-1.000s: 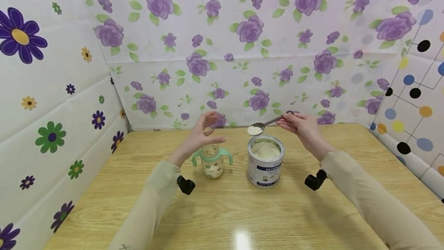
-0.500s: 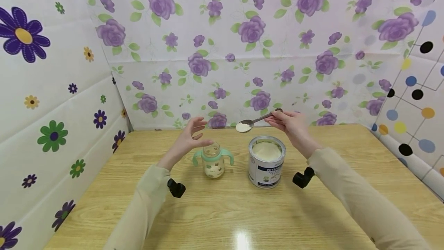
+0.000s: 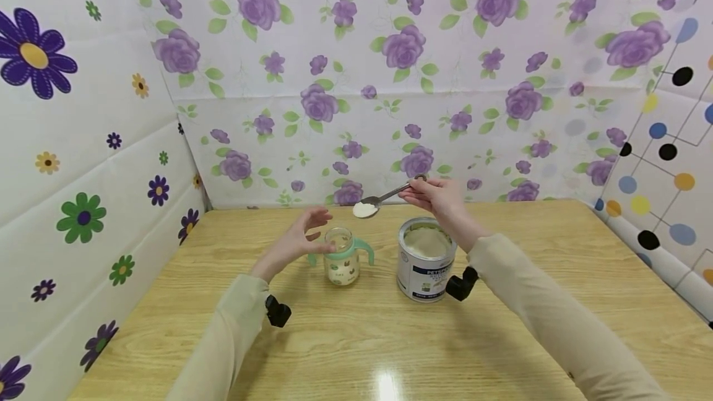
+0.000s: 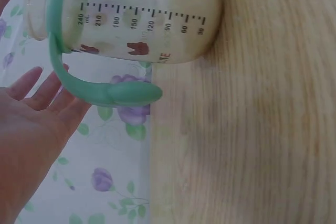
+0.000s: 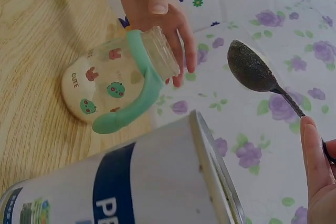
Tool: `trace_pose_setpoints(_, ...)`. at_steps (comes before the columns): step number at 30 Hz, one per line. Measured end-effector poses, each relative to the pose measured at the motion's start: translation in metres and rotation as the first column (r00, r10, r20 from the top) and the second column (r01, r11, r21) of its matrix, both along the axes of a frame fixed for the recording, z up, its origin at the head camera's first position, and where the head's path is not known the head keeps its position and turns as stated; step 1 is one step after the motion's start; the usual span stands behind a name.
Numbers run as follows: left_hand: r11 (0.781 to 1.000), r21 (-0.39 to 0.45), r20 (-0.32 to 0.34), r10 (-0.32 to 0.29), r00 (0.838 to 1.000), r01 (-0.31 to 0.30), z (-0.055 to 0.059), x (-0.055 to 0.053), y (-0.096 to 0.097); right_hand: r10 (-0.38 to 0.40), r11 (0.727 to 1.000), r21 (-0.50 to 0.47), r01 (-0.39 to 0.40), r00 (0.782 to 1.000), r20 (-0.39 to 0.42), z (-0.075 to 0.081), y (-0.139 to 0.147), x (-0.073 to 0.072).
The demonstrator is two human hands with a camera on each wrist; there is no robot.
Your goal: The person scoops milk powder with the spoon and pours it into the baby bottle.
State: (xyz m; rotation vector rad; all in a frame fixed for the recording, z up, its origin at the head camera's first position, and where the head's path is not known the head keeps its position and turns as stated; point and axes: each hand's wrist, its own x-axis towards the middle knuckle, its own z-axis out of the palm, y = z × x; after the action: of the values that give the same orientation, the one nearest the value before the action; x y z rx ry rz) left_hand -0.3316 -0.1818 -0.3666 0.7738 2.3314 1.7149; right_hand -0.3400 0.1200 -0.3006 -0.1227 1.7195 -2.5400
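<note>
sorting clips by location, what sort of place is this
Probably a makeshift tabletop booth, perhaps for filming: a wood-grain table with a rose-printed sheet behind it and a daisy-printed sheet along its left side.

- The right hand [image 5: 317, 177] grips the dark spoon [image 5: 251, 66] by its handle; the bowl points left, its underside showing, apart from the bottle and the can.
- Left of the can [image 5: 160, 174], with its navy band, the bottle [image 5: 107, 80] stands upright on the wooden table [image 5: 39, 40], green handle towards the can.
- The left hand [image 5: 163, 17] is at the bottle's neck, thumb and fingers spread; contact is unclear.
- Purple-flowered cloth [image 5: 202, 95] hangs on the far side.
</note>
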Motion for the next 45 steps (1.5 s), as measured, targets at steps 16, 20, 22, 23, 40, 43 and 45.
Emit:
trace_pose_setpoints(16,0.995,-0.096,-0.003,0.012,1.0,-0.012,-0.005,0.008,0.003,-0.004,0.991,0.135,0.015,0.997,-0.08,-0.007,-0.025,0.001)
trace_pose_setpoints(20,0.993,-0.117,-0.011,0.001,1.0,-0.002,0.0,0.014,0.005,0.001,0.988,0.156,0.017,0.994,-0.11,-0.007,-0.03,0.003)
trace_pose_setpoints(22,0.993,-0.119,-0.021,-0.001,1.0,-0.001,0.0,0.014,0.005,0.003,0.988,0.155,0.015,0.993,-0.117,-0.007,-0.031,0.004)
trace_pose_setpoints(23,0.993,-0.117,-0.023,-0.003,1.0,0.001,-0.001,0.014,0.006,0.006,0.989,0.15,0.012,0.993,-0.119,-0.007,-0.032,0.004)
trace_pose_setpoints(40,0.996,-0.085,0.014,0.006,1.0,-0.004,-0.008,0.011,0.005,0.034,0.982,0.188,0.001,0.982,-0.183,-0.01,-0.045,0.006)
trace_pose_setpoints(43,0.996,-0.082,0.012,0.021,1.0,-0.019,-0.017,0.004,0.003,0.037,0.976,0.217,0.006,0.98,-0.196,-0.009,-0.048,0.008)
trace_pose_setpoints(45,0.995,-0.094,0.012,0.035,0.999,-0.033,-0.022,0.0,0.002,0.046,0.975,0.224,0.001,0.978,-0.204,-0.01,-0.05,0.008)
